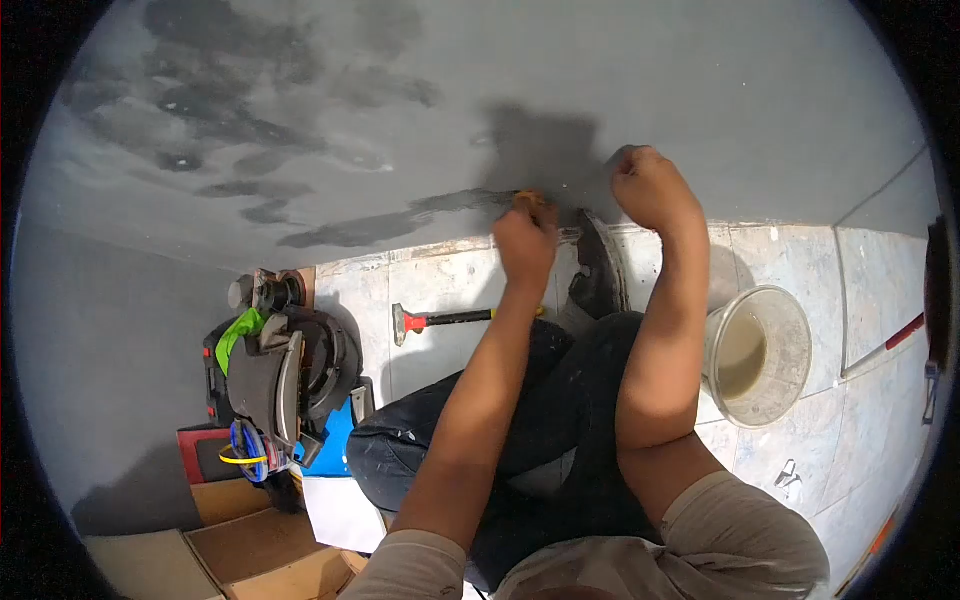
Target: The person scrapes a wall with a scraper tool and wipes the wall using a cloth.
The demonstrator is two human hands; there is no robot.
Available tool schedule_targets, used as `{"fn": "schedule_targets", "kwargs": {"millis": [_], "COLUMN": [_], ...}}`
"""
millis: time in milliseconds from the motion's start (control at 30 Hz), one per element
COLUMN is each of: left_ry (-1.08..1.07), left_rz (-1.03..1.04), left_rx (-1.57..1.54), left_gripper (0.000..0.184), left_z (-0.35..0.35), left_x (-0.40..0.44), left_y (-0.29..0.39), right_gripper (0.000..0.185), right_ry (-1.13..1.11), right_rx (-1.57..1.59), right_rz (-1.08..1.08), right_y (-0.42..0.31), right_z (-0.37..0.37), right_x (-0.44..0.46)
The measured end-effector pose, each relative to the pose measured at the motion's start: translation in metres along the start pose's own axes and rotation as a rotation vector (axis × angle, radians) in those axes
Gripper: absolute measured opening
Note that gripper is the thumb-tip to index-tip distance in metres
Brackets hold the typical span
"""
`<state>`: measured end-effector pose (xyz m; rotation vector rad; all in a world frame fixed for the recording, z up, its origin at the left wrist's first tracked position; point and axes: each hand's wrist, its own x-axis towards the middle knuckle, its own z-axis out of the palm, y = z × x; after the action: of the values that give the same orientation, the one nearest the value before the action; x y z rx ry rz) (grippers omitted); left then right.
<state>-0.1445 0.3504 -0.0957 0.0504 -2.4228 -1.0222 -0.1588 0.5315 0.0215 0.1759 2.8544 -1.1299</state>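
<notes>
My left hand is closed round an orange-brown sponge-like piece, held against the low part of the grey wall. A dark wet streak runs along the wall to the left of it. My right hand is raised near the wall, its fingers closed on a small grey thing that I cannot make out. Beneath my hands, a dark curved piece lies at the foot of the wall.
A bucket of cloudy liquid stands right of my right forearm. A red and black hammer lies on the tiled floor. Tools and a vacuum-like machine are piled at left, above cardboard boxes.
</notes>
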Motion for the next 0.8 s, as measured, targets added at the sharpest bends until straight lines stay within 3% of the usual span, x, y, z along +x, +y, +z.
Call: {"fn": "schedule_targets", "kwargs": {"millis": [67, 133, 233, 300, 333, 467, 500, 567, 633, 667, 700, 733, 800], "left_ry": [0.008, -0.123, -0.065, -0.064, -0.077, -0.018, -0.013, 0.055, -0.064, -0.204, -0.344, -0.343, -0.568], "left_rz": [0.045, 0.004, -0.014, 0.013, 0.026, 0.033, 0.030, 0.207, 0.121, -0.006, -0.136, -0.134, -0.140], "left_rx": [-0.014, -0.054, -0.210, -0.153, -0.078, -0.035, -0.041, -0.047, -0.085, -0.194, -0.303, -0.307, -0.236], "left_gripper": [0.016, 0.018, 0.019, 0.019, 0.020, 0.019, 0.019, 0.021, 0.027, 0.030, 0.034, 0.034, 0.046], "left_z": [0.009, 0.012, -0.019, -0.050, -0.067, -0.118, -0.131, -0.152, -0.163, -0.167, -0.173, -0.180, -0.194], "left_x": [-0.006, -0.010, -0.016, -0.025, -0.029, -0.059, -0.065, -0.072, -0.073, -0.072, -0.070, -0.068, -0.062], "left_y": [0.001, 0.017, 0.035, 0.036, 0.037, 0.029, 0.036, 0.056, 0.062, 0.062, 0.063, 0.062, 0.057], "right_gripper": [0.038, 0.036, 0.036, 0.039, 0.039, 0.049, 0.047, 0.048, 0.044, 0.044, 0.038, 0.034, 0.028], "right_ry": [-0.032, -0.023, 0.052, -0.263, -0.256, -0.167, -0.104, -0.086, -0.132, -0.127, 0.053, 0.231, 0.130], "right_rx": [0.008, -0.052, -0.146, -0.306, -0.314, 0.385, 0.476, 0.614, 1.314, 1.316, 1.318, 1.309, 1.122], "right_rz": [0.029, -0.046, -0.141, -0.146, -0.165, -0.098, -0.209, -0.158, 0.048, 0.041, -0.034, -0.107, -0.132], "right_y": [0.002, 0.013, 0.041, 0.041, 0.035, 0.037, 0.023, -0.010, -0.031, -0.038, -0.042, -0.043, -0.031], "right_z": [-0.004, 0.003, 0.023, 0.021, 0.019, 0.081, 0.097, 0.113, 0.126, 0.131, 0.139, 0.147, 0.151], "right_x": [0.005, 0.012, 0.016, 0.015, 0.005, -0.057, -0.082, -0.127, -0.149, -0.150, -0.148, -0.145, -0.138]}}
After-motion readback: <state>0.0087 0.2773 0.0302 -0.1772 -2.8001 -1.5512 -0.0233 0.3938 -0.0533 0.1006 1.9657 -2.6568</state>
